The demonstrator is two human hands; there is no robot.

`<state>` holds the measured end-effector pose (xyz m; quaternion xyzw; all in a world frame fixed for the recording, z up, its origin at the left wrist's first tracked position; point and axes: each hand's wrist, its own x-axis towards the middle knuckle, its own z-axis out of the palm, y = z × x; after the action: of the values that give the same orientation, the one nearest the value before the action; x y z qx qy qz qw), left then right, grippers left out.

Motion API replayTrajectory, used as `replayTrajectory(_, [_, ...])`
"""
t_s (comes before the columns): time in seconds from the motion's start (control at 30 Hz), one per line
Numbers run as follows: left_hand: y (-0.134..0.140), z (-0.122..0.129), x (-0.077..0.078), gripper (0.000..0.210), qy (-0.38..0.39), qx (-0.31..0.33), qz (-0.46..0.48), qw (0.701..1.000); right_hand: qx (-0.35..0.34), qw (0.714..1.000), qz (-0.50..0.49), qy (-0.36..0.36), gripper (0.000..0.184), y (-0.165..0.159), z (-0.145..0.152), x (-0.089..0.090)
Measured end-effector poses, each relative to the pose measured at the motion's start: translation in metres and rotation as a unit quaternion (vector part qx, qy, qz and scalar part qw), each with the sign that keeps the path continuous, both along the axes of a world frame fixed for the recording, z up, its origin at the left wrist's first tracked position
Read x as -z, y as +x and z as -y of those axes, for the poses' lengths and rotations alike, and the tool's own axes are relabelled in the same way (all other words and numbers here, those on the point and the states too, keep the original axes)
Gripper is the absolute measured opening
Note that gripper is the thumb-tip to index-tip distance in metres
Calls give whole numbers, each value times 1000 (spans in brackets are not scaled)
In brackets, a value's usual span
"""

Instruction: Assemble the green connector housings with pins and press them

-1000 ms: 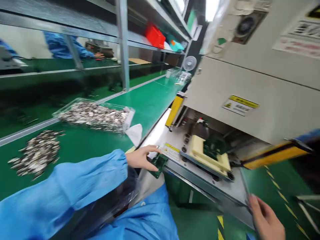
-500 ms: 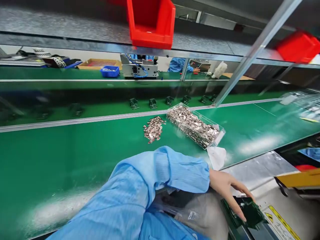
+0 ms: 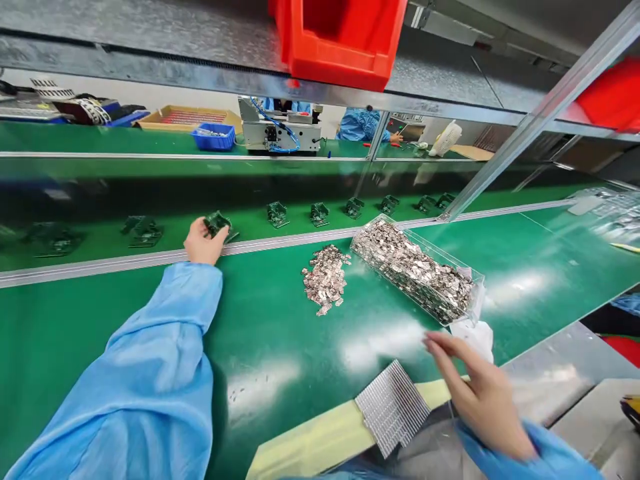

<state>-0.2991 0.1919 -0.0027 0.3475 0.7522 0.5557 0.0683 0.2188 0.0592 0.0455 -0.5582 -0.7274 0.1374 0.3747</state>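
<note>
At the left, my left hand closes its fingers on a small stack of green circuit boards on the far belt lane, just beyond the metal strip. My right hand hovers over the front edge at the right. Its thumb and forefinger are pinched; blur hides whatever may be between them. Below and left of it, a ridged silver metal sheet lies across a pale yellow strip. Between the hands is a loose pile of small metal tabs. A clear tray beside it is full of similar tabs.
More green board stacks stand in a row along the far lane. A metal shelf holds a red bin overhead. A slanted metal post rises at the right. White paper lies by the tray. Another person's sleeve shows behind.
My left hand has swung from the lower right to the far lane at the left, with green boards in it. My right hand and the ridged metal sheet have come into view.
</note>
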Motion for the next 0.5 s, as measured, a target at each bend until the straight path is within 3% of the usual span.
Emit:
replayTrajectory(0.1, [-21,-17,7,67,-29,5,-4,1000,-99,989,60,-92,29,-68,-69,6])
replayTrajectory(0.13, [-24,-21,8,71,-38,15,-4,999,-92,982,100,-130,27,-88,-91,9])
replayTrajectory(0.23, [-39,-16,9,84,-38,23,-59,997,-49,974,158,-156,20,-133,-141,20])
replayTrajectory(0.3, [-61,3,10,84,-21,-28,-148,988,-22,971,180,-155,11,-146,-160,26])
replayTrajectory(0.37, [-90,29,9,82,-21,-121,-209,970,-11,967,199,-157,9,-151,-170,32])
replayTrajectory(0.43, [-119,52,7,88,-56,-192,-192,961,-17,964,210,-161,14,-150,-177,38])
replayTrajectory(0.5, [-141,63,5,92,-98,-204,-153,962,-30,963,206,-171,18,-146,-183,43])
